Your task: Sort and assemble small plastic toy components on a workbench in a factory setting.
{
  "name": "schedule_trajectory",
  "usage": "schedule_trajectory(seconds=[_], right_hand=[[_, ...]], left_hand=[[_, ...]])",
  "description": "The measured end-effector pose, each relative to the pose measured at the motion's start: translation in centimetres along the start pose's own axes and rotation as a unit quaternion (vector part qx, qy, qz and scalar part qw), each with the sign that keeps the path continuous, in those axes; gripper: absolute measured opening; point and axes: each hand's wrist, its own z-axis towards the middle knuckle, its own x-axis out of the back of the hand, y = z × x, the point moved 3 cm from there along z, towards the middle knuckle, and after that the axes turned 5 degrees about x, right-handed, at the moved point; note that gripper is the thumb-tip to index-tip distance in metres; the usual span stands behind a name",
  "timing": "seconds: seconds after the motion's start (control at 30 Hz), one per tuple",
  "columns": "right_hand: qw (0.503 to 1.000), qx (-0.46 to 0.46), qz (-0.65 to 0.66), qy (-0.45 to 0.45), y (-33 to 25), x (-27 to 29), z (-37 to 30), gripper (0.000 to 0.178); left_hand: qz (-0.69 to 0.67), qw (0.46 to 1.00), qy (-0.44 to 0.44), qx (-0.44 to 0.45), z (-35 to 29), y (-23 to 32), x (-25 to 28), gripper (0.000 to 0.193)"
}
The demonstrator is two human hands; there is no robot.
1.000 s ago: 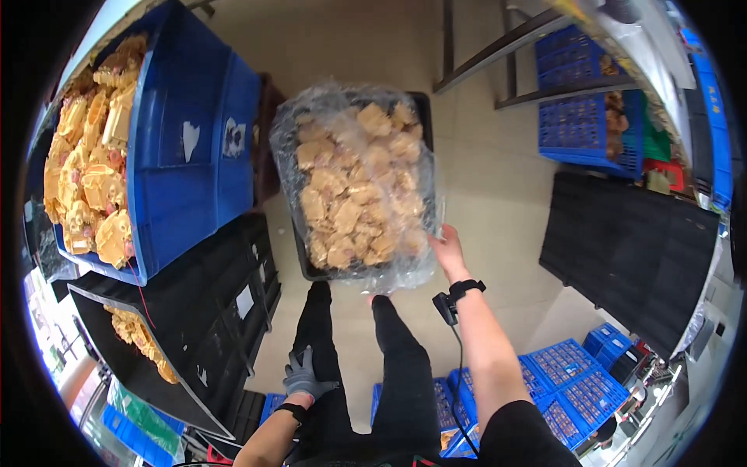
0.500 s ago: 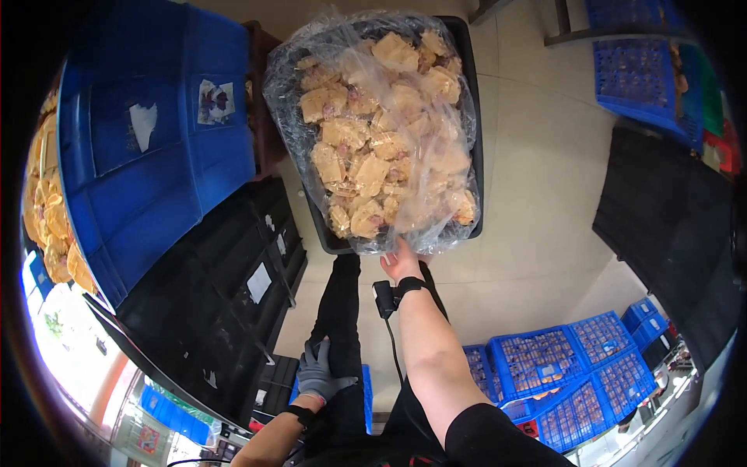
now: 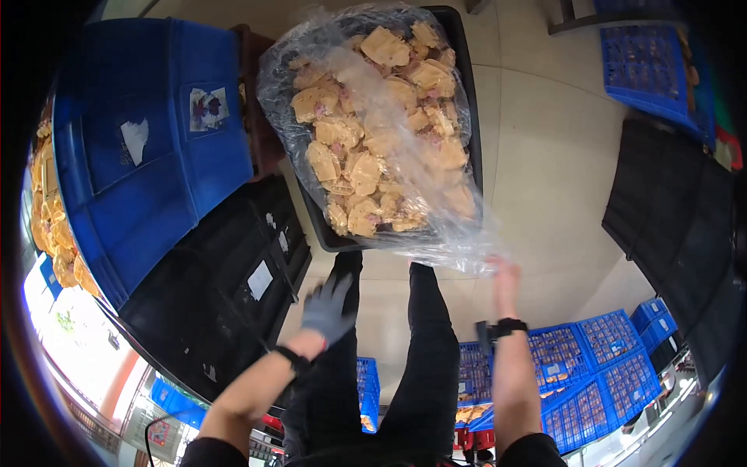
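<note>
A black tray [image 3: 471, 89] is full of tan, irregular crusty pieces [image 3: 364, 173] with purplish spots. A clear plastic sheet or bag [image 3: 459, 247] lies partly over them. At the tray's near right corner, my bare right hand [image 3: 506, 279] pinches the plastic's edge and draws it taut toward the lower right; its fingers are slightly blurred. My left hand [image 3: 328, 313], in a grey glove, hovers above my left leg. Its fingers are spread, with nothing in them, and smeared a little by motion.
Left of the tray stand a large blue crate [image 3: 156, 194] and black crates [image 3: 210, 296]. Blue mesh crates [image 3: 560, 358] are stacked at the lower right, with another blue crate [image 3: 642, 70] at the far right. A black panel-like object [image 3: 661, 194] stands on the right.
My right hand has moved right and toward me, stretching the plastic past the tray's corner. My left hand has lifted up and forward from my leg.
</note>
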Motion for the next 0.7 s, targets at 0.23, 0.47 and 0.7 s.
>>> schedule_trajectory(seconds=[0.23,0.47,0.7], right_hand=[[0.949,-0.161,0.259,0.085,-11.2,2.4,4.4,0.021],[0.858,-0.218,0.434,0.170,-8.5,-0.9,9.2,0.024],[0.904,-0.255,0.306,0.154,-4.0,-4.1,8.7,0.034]], left_hand=[[0.266,0.866,0.318,-0.280,17.0,9.1,14.9,0.069],[0.331,0.922,0.130,-0.154,16.8,2.5,10.0,0.050],[0.338,0.938,-0.024,-0.073,9.7,-11.6,5.6,0.035]])
